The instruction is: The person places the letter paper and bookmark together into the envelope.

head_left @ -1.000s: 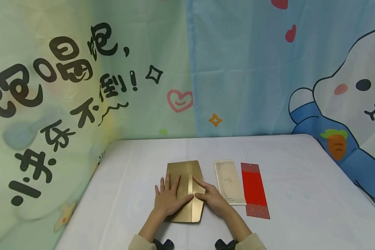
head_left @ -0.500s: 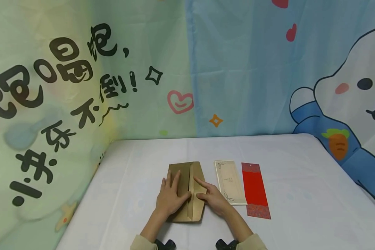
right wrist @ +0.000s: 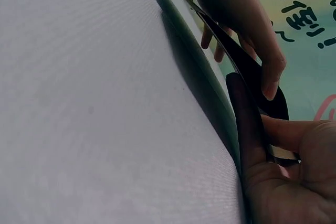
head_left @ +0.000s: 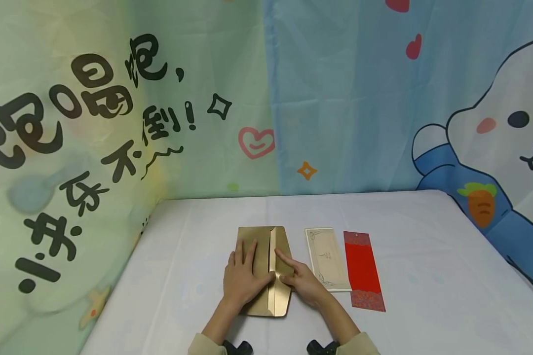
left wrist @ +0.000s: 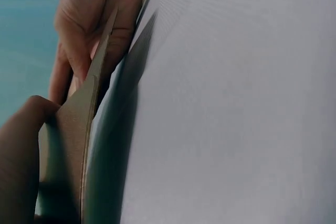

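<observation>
A gold envelope with a lengthwise fold and a flap with slanted corners is on the white table before the person. My left hand rests on its left part, fingers extended and thumb reaching to the fold strip. My right hand holds the flap side, index finger and thumb on top. In the right wrist view, fingers of the right hand lie beneath the raised edge of the envelope, the thumb above it. In the left wrist view the envelope slants up from the table toward the right hand.
To the right of the hands lie a cream card with printed corner ornaments and a long red paper strip, their edges close together. The white-covered table meets a printed curtain at the back and left.
My left hand has shifted slightly right, its fingers closer together. The strip along the fold looks narrower than a second ago. The right hand keeps its hold almost in place.
</observation>
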`<state>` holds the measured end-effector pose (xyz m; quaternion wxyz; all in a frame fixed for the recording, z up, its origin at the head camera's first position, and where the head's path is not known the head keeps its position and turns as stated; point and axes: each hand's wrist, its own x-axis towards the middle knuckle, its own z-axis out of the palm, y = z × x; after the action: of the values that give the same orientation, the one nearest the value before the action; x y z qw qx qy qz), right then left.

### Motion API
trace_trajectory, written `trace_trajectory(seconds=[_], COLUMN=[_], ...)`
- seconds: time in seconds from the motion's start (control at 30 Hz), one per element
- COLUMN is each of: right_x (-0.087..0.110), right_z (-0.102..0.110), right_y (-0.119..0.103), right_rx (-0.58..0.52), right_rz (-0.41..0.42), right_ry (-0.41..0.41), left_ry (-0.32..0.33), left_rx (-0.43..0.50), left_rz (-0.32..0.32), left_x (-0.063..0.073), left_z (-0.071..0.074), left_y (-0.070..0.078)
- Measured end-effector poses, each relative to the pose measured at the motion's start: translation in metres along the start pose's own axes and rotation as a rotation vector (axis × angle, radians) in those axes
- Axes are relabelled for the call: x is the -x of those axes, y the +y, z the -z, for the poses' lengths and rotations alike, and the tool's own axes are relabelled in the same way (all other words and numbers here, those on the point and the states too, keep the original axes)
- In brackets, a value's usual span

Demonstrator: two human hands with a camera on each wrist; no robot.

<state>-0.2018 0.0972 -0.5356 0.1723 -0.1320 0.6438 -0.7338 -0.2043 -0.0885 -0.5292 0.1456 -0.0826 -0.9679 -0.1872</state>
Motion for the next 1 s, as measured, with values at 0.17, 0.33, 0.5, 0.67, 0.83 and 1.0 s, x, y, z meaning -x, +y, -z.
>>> trace_trajectory(seconds=[0.17,0.33,0.5,0.67,0.83,1.0], right_x=[0.0,0.0,0.0,-0.001,-0.002,0.001], right_z=[0.001,0.002,0.001,0.0,-0.008,-0.018], right_y=[0.001,0.001,-0.002,-0.003,0.0,-0.005], right_rx=[0.011,0.012,0.054,0.198,0.495,0.852], right_rz=[0.016,0.026,0.028,0.063,0.127,0.212], right_ry=[-0.023,-0.045,-0.044,0.037,0.187,0.289], left_ry=[0.06,0.096,0.096,0.078,0.044,0.014], left_rx=[0.005,0.029,0.06,0.067,0.015,-0.038], left_rz=[0.019,0.037,0.05,0.059,0.081,0.1], left_x=[-0.001,-0.001,-0.002,-0.003,-0.003,-0.003], left_z=[-0.002,-0.005,-0.005,-0.004,-0.005,-0.006], left_y=[0.002,0.001,0.002,0.002,0.001,0.0])
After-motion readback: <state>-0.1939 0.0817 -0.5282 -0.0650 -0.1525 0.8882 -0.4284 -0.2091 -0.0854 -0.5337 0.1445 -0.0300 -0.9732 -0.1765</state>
